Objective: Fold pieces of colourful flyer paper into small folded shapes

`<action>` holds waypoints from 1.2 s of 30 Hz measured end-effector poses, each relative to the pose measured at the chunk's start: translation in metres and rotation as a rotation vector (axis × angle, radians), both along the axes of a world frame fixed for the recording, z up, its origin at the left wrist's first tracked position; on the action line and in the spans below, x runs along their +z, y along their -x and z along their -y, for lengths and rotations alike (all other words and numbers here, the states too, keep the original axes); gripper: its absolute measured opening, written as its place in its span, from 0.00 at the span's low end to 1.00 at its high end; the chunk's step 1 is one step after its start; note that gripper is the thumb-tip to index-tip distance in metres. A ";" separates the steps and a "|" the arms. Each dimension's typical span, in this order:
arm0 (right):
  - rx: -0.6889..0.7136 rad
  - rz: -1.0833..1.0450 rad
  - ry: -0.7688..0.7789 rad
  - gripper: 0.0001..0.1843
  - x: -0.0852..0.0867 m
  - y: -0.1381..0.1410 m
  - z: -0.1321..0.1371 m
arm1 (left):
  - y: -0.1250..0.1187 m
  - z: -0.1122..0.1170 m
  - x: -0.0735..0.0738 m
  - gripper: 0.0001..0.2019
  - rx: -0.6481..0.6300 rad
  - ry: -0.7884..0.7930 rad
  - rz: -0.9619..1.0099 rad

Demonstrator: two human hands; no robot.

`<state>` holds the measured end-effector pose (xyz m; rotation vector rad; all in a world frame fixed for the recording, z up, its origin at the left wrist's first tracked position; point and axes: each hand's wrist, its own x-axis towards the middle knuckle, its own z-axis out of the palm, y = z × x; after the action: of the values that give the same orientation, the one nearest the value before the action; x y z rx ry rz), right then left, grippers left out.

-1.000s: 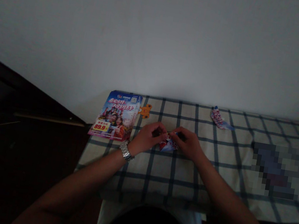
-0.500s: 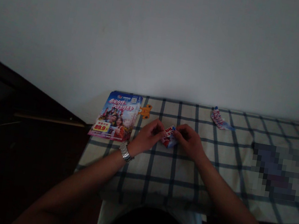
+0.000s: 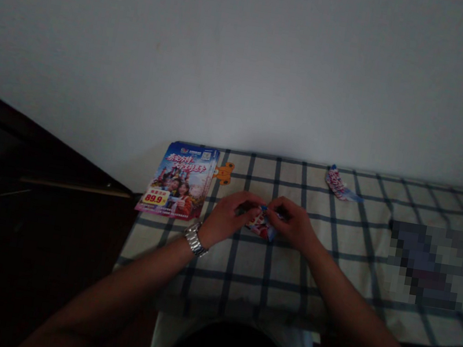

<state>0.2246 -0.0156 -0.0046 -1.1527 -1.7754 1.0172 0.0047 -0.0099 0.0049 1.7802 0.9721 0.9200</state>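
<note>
Between my hands is a printed paper leaflet, red, white and blue, partly folded and crumpled. My left hand, with a silver watch at its wrist, pinches the leaflet's left and upper part. My right hand grips its upper right edge, thumb and fingers pressed together. Both hands hold it low over the checked tablecloth. The hands hide much of the paper, so its folded shape is hard to tell. Left of them lies a stack of similarly coloured flyers.
An orange bear-shaped piece lies beside the stack. A crumpled or folded paper piece in like colours rests at the back right. Farther right is a blurred-out dark object. The white wall stands behind the table.
The paper has been turned and lowered slightly between my hands, showing more of its face below the fingers. My fingertips have come closer together. The stack stays put.
</note>
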 end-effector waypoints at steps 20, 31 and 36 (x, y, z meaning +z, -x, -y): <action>-0.180 0.005 0.017 0.16 0.007 -0.003 -0.004 | 0.005 -0.007 0.002 0.09 0.205 -0.014 0.052; -0.188 0.074 -0.015 0.19 0.005 -0.004 -0.004 | 0.003 -0.008 0.002 0.09 0.190 0.020 0.079; -0.206 0.046 -0.013 0.19 0.005 -0.003 -0.005 | 0.003 -0.007 0.004 0.09 0.194 0.041 0.095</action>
<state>0.2276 -0.0109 0.0008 -1.3294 -1.6561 0.8621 0.0021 -0.0031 0.0088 1.6131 1.1079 1.0884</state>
